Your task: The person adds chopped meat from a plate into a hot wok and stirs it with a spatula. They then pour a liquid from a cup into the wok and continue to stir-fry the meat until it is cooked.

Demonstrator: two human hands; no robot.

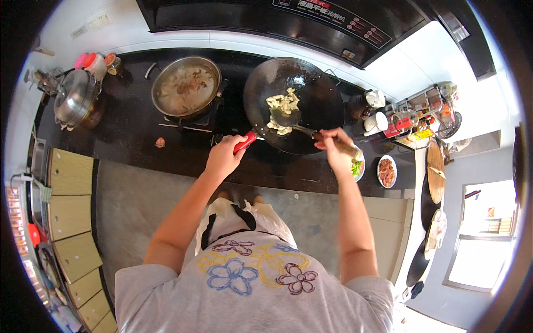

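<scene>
My left hand (225, 154) is closed around the red handle (245, 142) of a black wok (322, 94) on the stove. In my right hand (336, 150) is a spatula (305, 129) with a wooden grip. Its blade rests inside the wok, among pale yellow-white pieces of food (283, 102) lying in two small heaps. I cannot tell for sure what this food is. A dish of chopped green vegetable (356, 167) is partly hidden behind my right hand and wrist. Close by sits a white plate of sliced reddish meat (387, 170).
A wide pot (184, 116) of cloudy broth stands left of the wok. Farther left are a lidded steel pot (75, 99) and several jars (95, 65). White cups (376, 123) and bottles crowd the right. A range hood (311, 25) hangs above.
</scene>
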